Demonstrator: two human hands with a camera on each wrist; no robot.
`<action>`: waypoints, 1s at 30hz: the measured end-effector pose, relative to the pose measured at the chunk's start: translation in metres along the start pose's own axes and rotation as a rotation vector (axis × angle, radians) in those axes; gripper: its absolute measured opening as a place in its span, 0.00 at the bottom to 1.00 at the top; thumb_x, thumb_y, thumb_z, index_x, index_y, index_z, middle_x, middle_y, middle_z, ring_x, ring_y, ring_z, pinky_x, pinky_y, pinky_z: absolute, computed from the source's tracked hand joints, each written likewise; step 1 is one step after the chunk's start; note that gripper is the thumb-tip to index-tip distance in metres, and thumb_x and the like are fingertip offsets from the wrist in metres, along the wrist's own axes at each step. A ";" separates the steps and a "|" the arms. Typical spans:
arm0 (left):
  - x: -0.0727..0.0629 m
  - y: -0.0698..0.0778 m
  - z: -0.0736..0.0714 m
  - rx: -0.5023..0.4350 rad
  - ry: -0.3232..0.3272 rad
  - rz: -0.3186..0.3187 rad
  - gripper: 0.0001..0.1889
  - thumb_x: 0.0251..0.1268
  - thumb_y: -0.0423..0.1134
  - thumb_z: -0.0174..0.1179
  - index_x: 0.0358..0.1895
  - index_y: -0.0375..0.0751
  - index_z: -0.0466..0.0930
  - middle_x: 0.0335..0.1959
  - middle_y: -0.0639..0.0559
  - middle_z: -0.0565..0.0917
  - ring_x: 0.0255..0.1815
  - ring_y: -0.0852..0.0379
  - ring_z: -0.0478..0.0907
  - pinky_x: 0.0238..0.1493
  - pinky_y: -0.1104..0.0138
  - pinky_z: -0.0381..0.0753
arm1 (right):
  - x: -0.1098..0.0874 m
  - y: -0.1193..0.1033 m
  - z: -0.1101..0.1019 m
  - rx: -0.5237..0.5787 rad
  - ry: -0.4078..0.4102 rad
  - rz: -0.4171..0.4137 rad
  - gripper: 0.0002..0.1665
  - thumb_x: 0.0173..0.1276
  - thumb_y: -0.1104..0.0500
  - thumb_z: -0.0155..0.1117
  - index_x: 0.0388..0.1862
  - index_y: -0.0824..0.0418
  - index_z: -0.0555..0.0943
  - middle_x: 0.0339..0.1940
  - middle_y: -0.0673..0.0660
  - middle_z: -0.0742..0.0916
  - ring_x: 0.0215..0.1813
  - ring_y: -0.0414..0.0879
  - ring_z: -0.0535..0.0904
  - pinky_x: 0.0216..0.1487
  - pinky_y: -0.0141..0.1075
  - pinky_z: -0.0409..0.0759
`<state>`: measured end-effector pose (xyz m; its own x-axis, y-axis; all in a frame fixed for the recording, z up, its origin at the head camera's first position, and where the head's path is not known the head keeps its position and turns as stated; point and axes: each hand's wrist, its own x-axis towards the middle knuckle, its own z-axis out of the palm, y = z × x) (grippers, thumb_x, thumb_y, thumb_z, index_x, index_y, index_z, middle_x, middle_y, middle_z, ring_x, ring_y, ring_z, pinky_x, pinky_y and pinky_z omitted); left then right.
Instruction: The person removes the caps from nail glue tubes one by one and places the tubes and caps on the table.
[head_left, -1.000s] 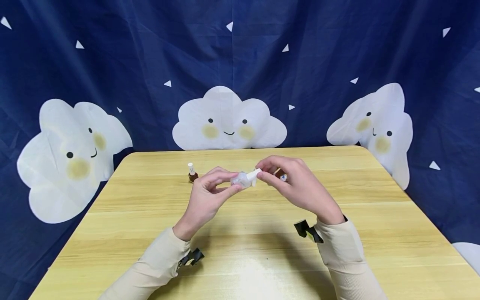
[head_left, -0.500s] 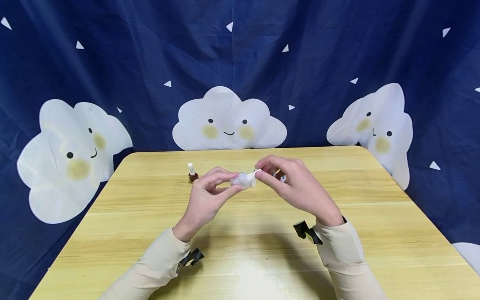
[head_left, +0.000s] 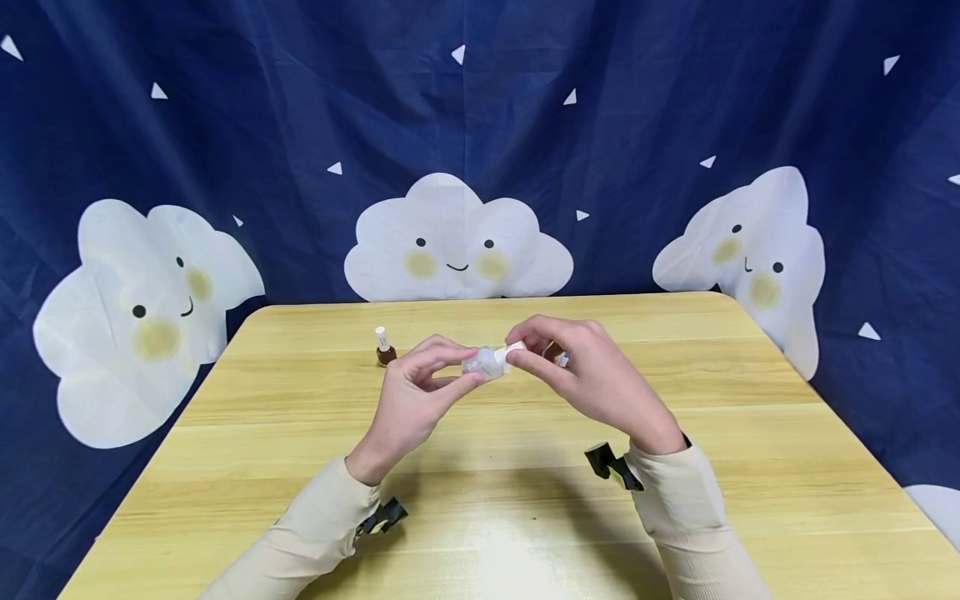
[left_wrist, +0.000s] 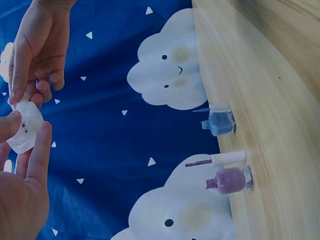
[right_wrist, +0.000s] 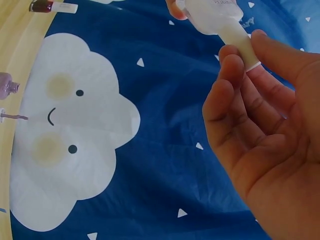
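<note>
My left hand (head_left: 408,400) holds the body of a clear, whitish nail polish bottle (head_left: 483,362) between thumb and fingers, tilted in the air above the table. My right hand (head_left: 588,375) pinches its white cap (head_left: 516,350) between thumb and fingertips. The cap sits against the bottle's neck. From the right wrist view, the bottle (right_wrist: 212,15) is upper right, with thumb and fingers around the cap (right_wrist: 241,47). Part of the bottle (left_wrist: 26,127) shows between the left fingers in the left wrist view.
A dark red nail polish (head_left: 386,354) with its white cap on stands at the table's (head_left: 465,467) back left. Uncapped blue (left_wrist: 222,123) and purple (left_wrist: 231,180) polish bottles stand beside their brush caps, brushes up, mostly hidden behind the right hand in the head view.
My right thumb and fingers have shifted round the white cap, with the hand turning slightly. The left hand and the bottle stay nearly in place.
</note>
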<state>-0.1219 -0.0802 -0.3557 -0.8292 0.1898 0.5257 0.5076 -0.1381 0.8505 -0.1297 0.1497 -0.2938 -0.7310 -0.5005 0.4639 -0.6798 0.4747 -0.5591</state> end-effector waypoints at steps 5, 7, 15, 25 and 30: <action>-0.001 0.001 0.000 0.006 0.003 0.004 0.16 0.59 0.21 0.70 0.51 0.25 0.85 0.43 0.49 0.85 0.50 0.53 0.87 0.50 0.56 0.89 | 0.000 0.000 0.000 -0.002 -0.005 0.003 0.05 0.74 0.54 0.67 0.45 0.52 0.86 0.31 0.43 0.86 0.33 0.36 0.80 0.35 0.32 0.84; -0.001 0.002 0.000 0.009 0.005 0.008 0.16 0.59 0.21 0.70 0.51 0.25 0.85 0.43 0.49 0.85 0.51 0.53 0.87 0.50 0.56 0.89 | 0.000 -0.001 -0.001 -0.001 -0.003 0.008 0.06 0.75 0.54 0.67 0.45 0.52 0.85 0.31 0.43 0.86 0.33 0.36 0.80 0.35 0.32 0.84; -0.001 0.003 0.000 0.019 0.001 0.017 0.15 0.60 0.21 0.69 0.51 0.25 0.85 0.43 0.48 0.84 0.51 0.53 0.87 0.50 0.57 0.89 | -0.001 -0.002 -0.002 0.006 0.004 0.011 0.05 0.75 0.53 0.67 0.44 0.52 0.86 0.30 0.42 0.86 0.32 0.36 0.80 0.35 0.32 0.84; -0.001 0.002 0.000 0.023 0.006 0.010 0.16 0.59 0.21 0.70 0.51 0.26 0.85 0.44 0.46 0.85 0.50 0.54 0.86 0.50 0.56 0.89 | -0.001 -0.002 -0.002 -0.004 0.000 0.007 0.05 0.74 0.54 0.67 0.44 0.52 0.86 0.30 0.42 0.85 0.33 0.36 0.80 0.34 0.31 0.83; -0.001 0.001 0.000 0.028 0.004 0.015 0.15 0.59 0.21 0.70 0.51 0.26 0.85 0.45 0.46 0.85 0.51 0.54 0.86 0.50 0.56 0.89 | -0.001 -0.002 -0.003 -0.001 -0.008 -0.001 0.05 0.74 0.54 0.68 0.45 0.52 0.86 0.30 0.42 0.85 0.32 0.36 0.79 0.34 0.31 0.83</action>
<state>-0.1207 -0.0805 -0.3552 -0.8226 0.1839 0.5381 0.5259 -0.1139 0.8429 -0.1280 0.1515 -0.2912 -0.7295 -0.5071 0.4590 -0.6808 0.4744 -0.5581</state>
